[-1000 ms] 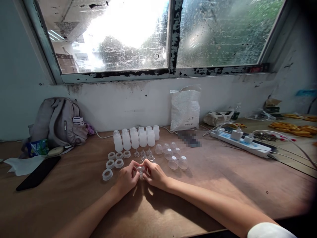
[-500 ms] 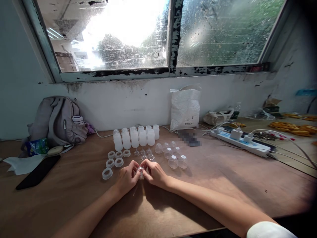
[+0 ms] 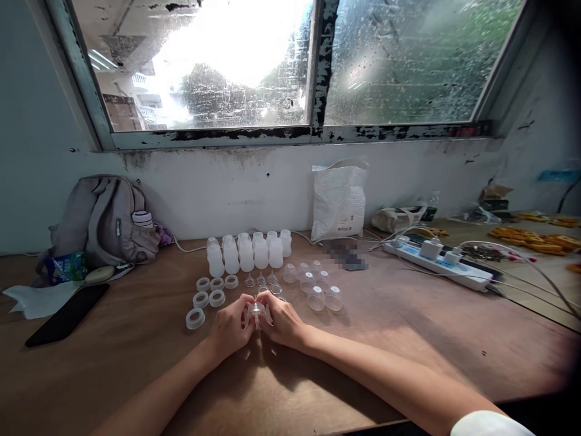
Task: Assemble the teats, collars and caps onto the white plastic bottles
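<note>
Between both hands, low over the table, is a clear baby bottle nipple [image 3: 256, 309], partly covered by the fingers; whether a ring is fitted on it I cannot tell. My left hand [image 3: 232, 321] pinches its left side and my right hand [image 3: 282, 321] its right side, fingertips almost meeting. Just beyond the fingers lie several clear nipples [image 3: 261, 280], some partly hidden by my right hand. White screw rings [image 3: 195, 318] lie in rows left of my left hand. Clear dome caps [image 3: 316, 298] stand right of the nipples. Frosted baby bottles [image 3: 231, 260] stand in rows behind.
A grey backpack [image 3: 106, 218] leans on the wall at left, near a black phone-like slab [image 3: 68, 315]. A white packaging bag [image 3: 338, 203] stands at the back. A power strip [image 3: 440, 263] with cables lies at right, with yellow pieces [image 3: 535, 239] beyond it.
Both hands stay at about the same place. The fingers have shifted slightly apart around the nipple, so more of it shows. The view has moved a little.
</note>
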Motion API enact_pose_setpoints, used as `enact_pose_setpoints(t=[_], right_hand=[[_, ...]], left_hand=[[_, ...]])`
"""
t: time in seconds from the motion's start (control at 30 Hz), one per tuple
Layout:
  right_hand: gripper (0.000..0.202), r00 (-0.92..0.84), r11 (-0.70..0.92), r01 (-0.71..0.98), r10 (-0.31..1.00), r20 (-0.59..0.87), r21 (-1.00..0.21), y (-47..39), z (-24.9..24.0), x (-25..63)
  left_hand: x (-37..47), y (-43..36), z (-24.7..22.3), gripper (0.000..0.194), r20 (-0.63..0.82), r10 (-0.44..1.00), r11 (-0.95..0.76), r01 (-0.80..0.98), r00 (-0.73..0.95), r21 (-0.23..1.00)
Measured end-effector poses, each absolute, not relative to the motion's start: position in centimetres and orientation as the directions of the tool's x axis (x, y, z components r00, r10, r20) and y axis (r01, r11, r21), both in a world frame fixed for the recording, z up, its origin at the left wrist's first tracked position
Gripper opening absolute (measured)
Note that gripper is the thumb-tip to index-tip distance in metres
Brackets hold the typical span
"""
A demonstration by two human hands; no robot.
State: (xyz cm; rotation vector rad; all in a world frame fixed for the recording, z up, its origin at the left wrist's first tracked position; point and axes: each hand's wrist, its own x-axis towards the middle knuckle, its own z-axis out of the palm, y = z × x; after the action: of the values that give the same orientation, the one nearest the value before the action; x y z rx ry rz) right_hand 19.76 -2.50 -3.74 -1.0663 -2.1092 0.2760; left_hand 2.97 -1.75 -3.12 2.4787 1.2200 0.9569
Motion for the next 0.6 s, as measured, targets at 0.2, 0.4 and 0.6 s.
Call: enact_pose_setpoints(t=[0.2,0.4,0.6], right_hand=[[0.023,-0.372,0.610,0.645,0.777,0.508,-0.460,-2.45,-4.09,19.60],[0.024,-0.371,0.608,0.650,0.778,0.507,-0.457,-2.29,-4.39,19.68],[0.024,-0.382,0.621,0.648,0.766,0.516,-0.442,-2.14,-4.42,19.67]], left_hand=[[3.23,-1.98,-2.89,0.015,0.444,0.779,-0.622,0.639,0.443,0.453],[3.31,-2.07,-2.76,0.012,0.432,0.790,-0.607,0.647,0.434,0.460],[3.36,-1.84,-2.97,0.009,0.451,0.771,-0.629,0.644,0.449,0.435]])
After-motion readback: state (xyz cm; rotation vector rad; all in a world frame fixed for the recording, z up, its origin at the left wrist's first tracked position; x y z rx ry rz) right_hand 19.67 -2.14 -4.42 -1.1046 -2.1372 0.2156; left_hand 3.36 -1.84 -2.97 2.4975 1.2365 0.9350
